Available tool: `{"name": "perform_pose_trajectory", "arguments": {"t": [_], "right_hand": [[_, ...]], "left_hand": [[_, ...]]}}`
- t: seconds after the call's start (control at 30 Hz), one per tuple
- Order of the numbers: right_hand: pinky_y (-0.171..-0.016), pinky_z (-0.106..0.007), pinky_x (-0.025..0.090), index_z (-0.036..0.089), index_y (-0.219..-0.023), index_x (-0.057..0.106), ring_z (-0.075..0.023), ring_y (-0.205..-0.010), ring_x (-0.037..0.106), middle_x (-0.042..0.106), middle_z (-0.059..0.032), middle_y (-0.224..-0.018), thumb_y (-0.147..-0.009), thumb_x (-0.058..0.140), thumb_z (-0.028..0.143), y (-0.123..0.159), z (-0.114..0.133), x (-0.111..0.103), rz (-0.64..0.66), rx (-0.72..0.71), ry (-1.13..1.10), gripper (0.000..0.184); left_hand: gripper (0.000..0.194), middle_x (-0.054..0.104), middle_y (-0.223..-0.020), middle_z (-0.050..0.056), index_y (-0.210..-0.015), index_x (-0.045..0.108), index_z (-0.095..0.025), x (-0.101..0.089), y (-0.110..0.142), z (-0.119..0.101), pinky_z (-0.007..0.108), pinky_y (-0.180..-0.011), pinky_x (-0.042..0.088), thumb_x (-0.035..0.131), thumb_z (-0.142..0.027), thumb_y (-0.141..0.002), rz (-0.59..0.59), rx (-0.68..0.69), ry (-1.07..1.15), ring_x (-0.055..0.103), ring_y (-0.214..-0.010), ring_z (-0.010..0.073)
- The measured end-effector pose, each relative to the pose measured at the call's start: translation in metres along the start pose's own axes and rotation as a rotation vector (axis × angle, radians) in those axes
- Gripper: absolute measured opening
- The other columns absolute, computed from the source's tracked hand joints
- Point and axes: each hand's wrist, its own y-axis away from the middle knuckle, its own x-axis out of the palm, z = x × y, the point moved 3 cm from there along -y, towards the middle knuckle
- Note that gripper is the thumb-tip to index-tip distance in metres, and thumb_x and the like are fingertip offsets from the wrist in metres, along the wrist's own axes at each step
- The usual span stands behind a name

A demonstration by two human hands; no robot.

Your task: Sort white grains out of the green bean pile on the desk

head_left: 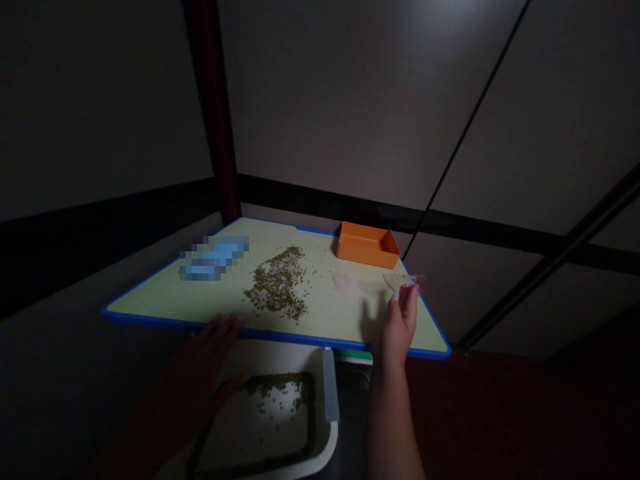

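My right hand (401, 320) is closed in a pinch on a clear plastic piece (395, 281), thin and flat with a slanted edge, over the right side of a pale board (320, 320) with a blue rim. My left hand (213, 353) is in shadow at the board's front edge, fingers stretched out and holding nothing. Mid-board lies a spread heap of small green beans mixed with whitish grains (277, 283). Between that heap and my right hand sits a smaller patch of pale grains (344, 285).
An orange box (367, 247) stands at the board's back right. A blurred-out light blue item (214, 257) lies at the left. Below the front edge is a white bin (327, 433) with scattered green beans inside. Panelled walls rise behind the board.
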Motion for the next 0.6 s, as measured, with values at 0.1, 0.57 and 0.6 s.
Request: {"name": "perform_pose_trajectory", "arguments": {"t": [0.1, 0.57, 0.6], "right_hand": [[-0.119, -0.045, 0.023, 0.031, -0.156, 0.024, -0.0165, -0.148, 0.028, 0.023, -0.0057, -0.163, -0.085, 0.051, 0.033, -0.002, -0.003, -0.003, -0.053, 0.031, -0.077, 0.076], [-0.116, -0.054, 0.028, 0.031, -0.149, 0.040, -0.0202, -0.149, 0.028, 0.030, -0.0053, -0.161, -0.092, 0.045, 0.051, 0.006, 0.023, 0.001, -0.024, 0.089, -0.292, 0.061], [-0.116, -0.055, 0.027, 0.031, -0.148, 0.042, -0.0213, -0.149, 0.027, 0.031, -0.0052, -0.160, -0.093, 0.042, 0.052, 0.010, 0.030, 0.002, 0.046, 0.035, -0.302, 0.059]], "left_hand": [[0.074, 0.040, -0.154, 0.011, -0.154, 0.019, -0.021, 0.002, 0.001, 0.000, 0.049, -0.104, 0.048, 0.037, -0.055, -0.091, -0.019, 0.003, -0.003, 0.041, -0.141, 0.0308], [0.078, 0.039, -0.155, 0.010, -0.155, 0.014, -0.022, 0.003, 0.000, 0.000, 0.046, -0.105, 0.048, 0.041, -0.055, -0.089, -0.025, 0.016, -0.019, 0.038, -0.142, 0.0294], [0.078, 0.039, -0.155, 0.010, -0.155, 0.013, -0.022, 0.002, 0.000, 0.000, 0.046, -0.104, 0.048, 0.040, -0.054, -0.089, -0.030, 0.015, -0.021, 0.039, -0.142, 0.0291]]}}
